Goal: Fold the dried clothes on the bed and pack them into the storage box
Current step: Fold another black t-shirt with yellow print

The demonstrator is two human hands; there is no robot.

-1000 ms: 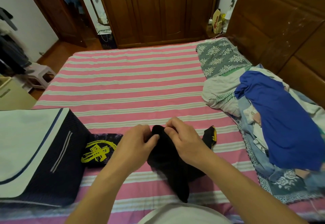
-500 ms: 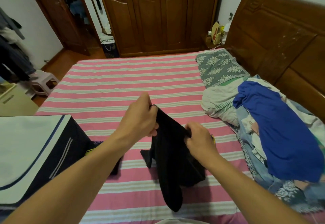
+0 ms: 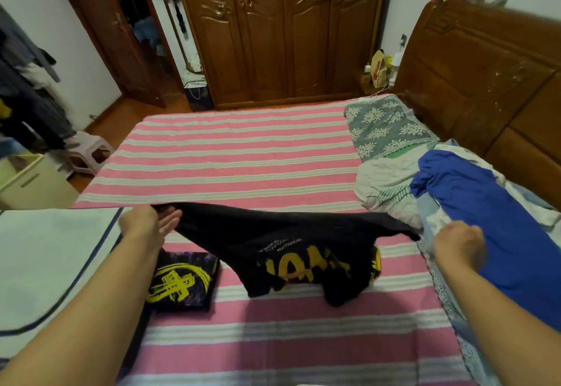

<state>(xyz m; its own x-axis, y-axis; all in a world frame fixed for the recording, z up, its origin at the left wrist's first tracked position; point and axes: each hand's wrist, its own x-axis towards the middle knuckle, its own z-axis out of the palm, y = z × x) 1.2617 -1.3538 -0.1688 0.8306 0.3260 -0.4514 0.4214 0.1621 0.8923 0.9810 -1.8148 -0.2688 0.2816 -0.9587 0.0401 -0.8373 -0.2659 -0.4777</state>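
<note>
Bed [image 3: 243, 155] beneath both hands. Box [image 3: 45, 264] just outside left hand [image 3: 145, 225]. Black shirt [image 3: 291, 252] stretched between hands above bed, left fingers pinching one end; right hand [image 3: 458, 243] curled, blurred, grip unclear. Folded shirt [image 3: 182, 282] below left hand.

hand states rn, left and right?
Left hand: grips one end of the black T-shirt, fingertips extended.
Right hand: curled, grips the shirt's other end; blurred.
</note>
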